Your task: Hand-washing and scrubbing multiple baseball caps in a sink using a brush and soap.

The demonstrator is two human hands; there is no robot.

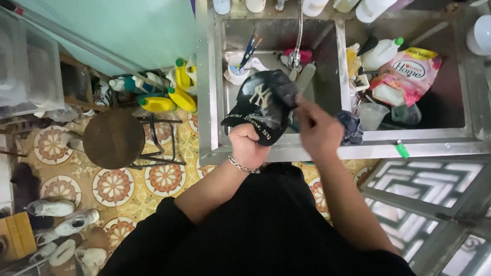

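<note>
Nearest, the left hand [249, 146], a beaded metal bracelet [240, 165] on its wrist, is clenched on the rear edge of one soft black fabric cap [263, 103] with pale stitched lettering, held over the front rim of the dull steel sink [325, 45]. Beside it the right hand [317, 127] is curled shut, fingertips pressed on the cap's crown. Farther in stand one white cup [237, 73] with two brushes, one curved steel tap [299, 25] and one glossy pink pouch [408, 75].
</note>
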